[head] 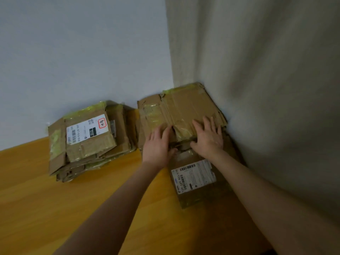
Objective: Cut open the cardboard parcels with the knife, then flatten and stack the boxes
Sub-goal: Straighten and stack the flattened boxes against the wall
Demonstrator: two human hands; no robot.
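Two stacks of flattened boxes are noted on the table (36,190), against the wall (82,52): a left stack (88,140), untouched, and a right stack (184,107) in the corner beside the curtain (266,89). The left hand (158,142) and right hand (207,137) are laid side by side on the near edge of the right stack, fingers straight and spread, pressing down with nothing gripped. How the left thumb lies cannot be told. No knife is seen. The step is judged to be the pressing flat of the top box. Risks are recorded. The top box is creased and may spring back when the pressure is lifted. A labelled box (193,181) juts forward from beneath, so the load is unevenly borne and the stack could be slid or tipped toward the near side.
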